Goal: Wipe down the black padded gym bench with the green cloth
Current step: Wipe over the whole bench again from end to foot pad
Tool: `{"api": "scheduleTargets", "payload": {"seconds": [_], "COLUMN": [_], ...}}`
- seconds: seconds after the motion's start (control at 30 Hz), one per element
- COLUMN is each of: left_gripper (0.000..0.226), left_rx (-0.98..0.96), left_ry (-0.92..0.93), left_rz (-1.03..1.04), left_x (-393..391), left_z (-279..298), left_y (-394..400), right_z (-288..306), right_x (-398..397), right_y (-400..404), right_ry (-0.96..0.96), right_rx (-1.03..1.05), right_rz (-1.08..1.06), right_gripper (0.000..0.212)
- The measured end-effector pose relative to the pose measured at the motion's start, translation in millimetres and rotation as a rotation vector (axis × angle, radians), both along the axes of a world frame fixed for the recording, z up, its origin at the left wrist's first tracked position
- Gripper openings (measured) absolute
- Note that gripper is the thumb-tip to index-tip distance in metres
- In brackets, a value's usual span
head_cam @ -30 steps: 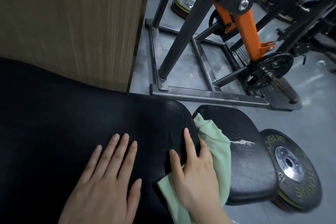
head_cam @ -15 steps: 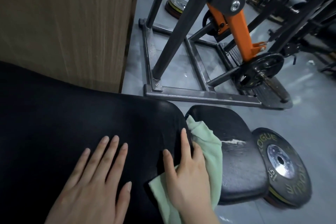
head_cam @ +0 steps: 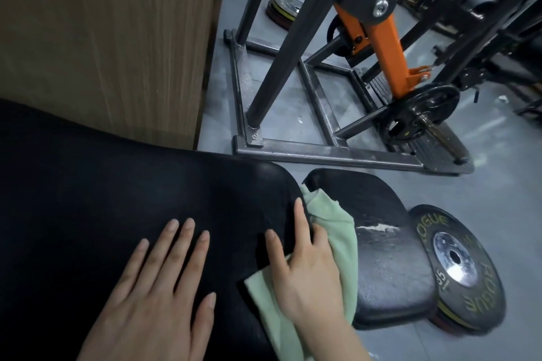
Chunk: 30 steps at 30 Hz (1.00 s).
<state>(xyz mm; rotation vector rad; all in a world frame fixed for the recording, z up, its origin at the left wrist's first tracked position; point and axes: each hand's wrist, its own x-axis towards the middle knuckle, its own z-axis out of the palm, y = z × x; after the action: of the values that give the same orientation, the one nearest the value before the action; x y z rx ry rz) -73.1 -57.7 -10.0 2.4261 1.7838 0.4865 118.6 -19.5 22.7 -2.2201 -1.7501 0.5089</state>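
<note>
From the head view, the left hand [head_cam: 155, 287] lies flat, fingers straight and spread, on the big black padded back pad of the bench [head_cam: 102, 199]. The right hand [head_cam: 305, 267] presses the pale green cloth [head_cam: 343, 240] against that pad's rounded end, forefinger and thumb out straight on the black vinyl, the other fingers bent over the cloth. Just beside it sits the smaller, scuffed black seat pad [head_cam: 390, 258]. A black Rogue weight plate [head_cam: 463, 269] leans against the seat. A black and orange steel rack [head_cam: 322, 114] stands on the grey floor [head_cam: 498, 184] beyond.
</note>
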Motion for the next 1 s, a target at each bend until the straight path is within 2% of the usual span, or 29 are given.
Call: {"api": "scheduleTargets", "payload": {"seconds": [0.13,0.4,0.53,0.8,1.0], "left_gripper": [0.070,0.069,0.069,0.070,0.067], "left_rx": [-0.006,0.013,0.019,0.002,0.032], "left_ry": [0.000,0.001,0.013,0.012,0.037], "left_rz": [0.014,0.001,-0.002,0.004,-0.002], "left_x": [0.3,-0.3,-1.2,-1.5,-2.5], "left_z": [2.8,1.4,-1.5,-0.1,-2.3], "left_y": [-1.4,-1.5,-0.2,-1.2,0.0], "right_z": [1.1,-3.9,1.9,0.5,0.8], "right_x": [2.5,7.9,3.4,0.6,1.7], "right_y": [29.9,-25.2,-1.9,61.9,70.0], "right_ry": [0.020,0.071,0.066,0.008,-0.005], "right_rx": [-0.019,0.086,0.066,0.059,-0.042], "right_rz": [-0.012,0.075,0.036,-0.036,0.028], "right_gripper": [0.075,0.073,0.077,0.071,0.063]}}
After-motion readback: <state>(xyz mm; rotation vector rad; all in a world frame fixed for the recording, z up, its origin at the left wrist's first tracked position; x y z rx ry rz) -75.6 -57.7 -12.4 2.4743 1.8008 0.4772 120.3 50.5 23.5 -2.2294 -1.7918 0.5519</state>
